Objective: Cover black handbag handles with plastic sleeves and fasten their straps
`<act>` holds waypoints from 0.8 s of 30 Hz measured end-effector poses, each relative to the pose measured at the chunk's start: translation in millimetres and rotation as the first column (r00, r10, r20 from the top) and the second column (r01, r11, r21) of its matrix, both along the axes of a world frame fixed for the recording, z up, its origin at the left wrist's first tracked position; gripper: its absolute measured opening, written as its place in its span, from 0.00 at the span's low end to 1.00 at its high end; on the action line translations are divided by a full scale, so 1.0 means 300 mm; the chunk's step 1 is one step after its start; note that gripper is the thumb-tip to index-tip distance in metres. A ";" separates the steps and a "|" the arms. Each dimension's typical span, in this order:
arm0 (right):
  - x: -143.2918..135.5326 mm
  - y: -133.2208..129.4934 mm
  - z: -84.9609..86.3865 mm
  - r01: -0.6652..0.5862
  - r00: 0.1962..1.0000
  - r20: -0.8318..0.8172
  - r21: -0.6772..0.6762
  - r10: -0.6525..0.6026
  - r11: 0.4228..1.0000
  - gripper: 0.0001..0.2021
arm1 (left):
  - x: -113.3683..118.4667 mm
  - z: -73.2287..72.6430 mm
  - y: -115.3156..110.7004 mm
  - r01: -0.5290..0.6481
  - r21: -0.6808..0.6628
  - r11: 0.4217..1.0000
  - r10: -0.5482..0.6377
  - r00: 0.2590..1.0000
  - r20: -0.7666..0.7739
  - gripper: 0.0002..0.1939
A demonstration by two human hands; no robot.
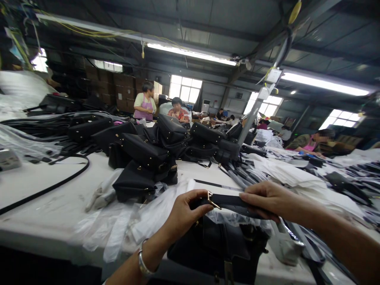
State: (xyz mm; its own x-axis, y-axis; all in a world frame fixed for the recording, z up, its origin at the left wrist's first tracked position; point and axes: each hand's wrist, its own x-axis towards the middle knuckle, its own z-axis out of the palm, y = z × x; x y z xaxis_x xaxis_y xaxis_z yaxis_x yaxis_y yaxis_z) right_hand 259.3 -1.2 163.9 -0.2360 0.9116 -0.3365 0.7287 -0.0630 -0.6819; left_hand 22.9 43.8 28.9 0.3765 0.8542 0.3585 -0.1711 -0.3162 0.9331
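The left hand [185,211] pinches a gold-toned buckle [209,196] between thumb and fingers, and the right hand [264,198] grips the black strap [227,200] leading from it. Buckle and strap are held nearly level, above a black handbag [190,247] at the table's near side; whether the strap is joined to that bag cannot be told.

A pale label [120,96] on the stacked cardboard boxes [126,87] at the back is too small to read, as are the marks on a white box [273,75] fixed to the slanting metal post [252,114].

The table [53,215] has its widest bare stretch at left, between a curved loose strap [44,194] and the rounded front edge. Clear plastic wrapping [114,237] spills over that edge beside the left forearm. Beyond the hands, a pile of black handbags [145,152] crowds the middle; to the right, white sheets [291,174] and a grey block [287,249] leave little room around the right forearm.
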 end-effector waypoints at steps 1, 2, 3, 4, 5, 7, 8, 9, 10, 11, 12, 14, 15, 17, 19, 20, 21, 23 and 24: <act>-0.003 0.003 -0.005 0.001 1.000 0.010 0.001 -0.002 1.000 0.24 | 0.002 0.000 -0.001 -0.008 -0.002 1.000 0.008 1.000 0.001 0.16; -0.007 0.007 -0.010 0.006 1.000 0.016 0.004 -0.006 1.000 0.24 | 0.004 0.000 -0.002 -0.013 -0.003 1.000 0.013 1.000 0.002 0.17; -0.012 0.011 -0.014 0.010 1.000 0.023 0.002 -0.010 1.000 0.24 | 0.007 0.002 -0.002 -0.016 -0.001 1.000 0.016 1.000 -0.001 0.17; -0.018 0.016 -0.018 0.014 0.999 0.031 -0.003 -0.014 1.000 0.24 | 0.010 0.004 -0.001 -0.018 0.003 1.000 0.018 1.000 -0.007 0.17; -0.026 0.020 -0.022 0.019 0.999 0.039 -0.007 -0.019 1.000 0.24 | 0.012 0.008 -0.001 -0.019 0.012 1.000 0.020 1.000 -0.015 0.16; -0.042 0.031 -0.028 0.025 0.998 0.051 0.000 -0.025 1.000 0.24 | 0.011 0.019 -0.001 -0.025 0.037 0.999 0.026 0.999 -0.028 0.14; -0.050 0.036 -0.029 0.021 0.998 0.055 0.010 -0.021 1.000 0.24 | 0.009 0.025 -0.002 -0.026 0.051 0.998 0.028 0.999 -0.034 0.13; -0.056 0.041 -0.029 0.011 0.998 0.060 0.023 -0.012 1.000 0.23 | 0.005 0.032 -0.003 -0.024 0.064 0.998 0.027 0.999 -0.042 0.13; -0.059 0.045 -0.026 -0.005 0.998 0.068 0.035 0.002 0.999 0.23 | 0.000 0.038 -0.006 -0.021 0.076 0.997 0.025 0.998 -0.055 0.12; -0.061 0.048 -0.022 -0.026 0.996 0.081 0.041 0.023 0.999 0.23 | -0.004 0.043 -0.009 -0.017 0.084 0.996 0.023 0.997 -0.072 0.12; -0.061 0.051 -0.017 -0.050 0.994 0.098 0.040 0.046 0.998 0.23 | -0.008 0.047 -0.012 -0.015 0.091 0.996 0.023 0.995 -0.092 0.13; -0.060 0.054 -0.005 -0.085 0.988 0.131 0.041 0.079 0.996 0.24 | -0.010 0.051 -0.018 -0.020 0.102 0.995 0.032 0.993 -0.117 0.13; -0.061 0.056 0.000 -0.095 0.985 0.150 0.053 0.086 0.994 0.24 | -0.009 0.050 -0.021 -0.029 0.110 0.994 0.042 0.992 -0.120 0.13; -0.070 0.057 0.002 -0.115 0.976 0.197 0.093 0.095 0.989 0.24 | -0.001 0.045 -0.024 -0.044 0.126 0.991 0.060 0.990 -0.126 0.12; -0.089 0.055 -0.008 -0.171 0.955 0.268 0.158 0.124 0.973 0.24 | 0.011 0.038 -0.027 -0.046 0.117 0.992 0.061 0.990 -0.128 0.14; -0.100 0.053 -0.018 -0.214 0.939 0.314 0.214 0.141 0.953 0.22 | 0.016 0.035 -0.028 -0.040 0.101 0.994 0.052 0.990 -0.129 0.15; -0.113 0.049 -0.030 -0.260 0.921 0.360 0.287 0.147 0.922 0.19 | 0.020 0.034 -0.030 -0.031 0.081 0.996 0.041 0.991 -0.130 0.16; -0.137 0.039 -0.057 -0.348 0.883 0.449 0.438 0.134 0.829 0.18 | 0.023 0.036 -0.031 -0.028 0.061 0.998 0.037 0.990 -0.139 0.16; -0.147 0.034 -0.071 -0.386 0.865 0.486 0.485 0.125 0.785 0.25 | 0.022 0.039 -0.030 -0.039 0.068 0.997 0.049 0.988 -0.149 0.15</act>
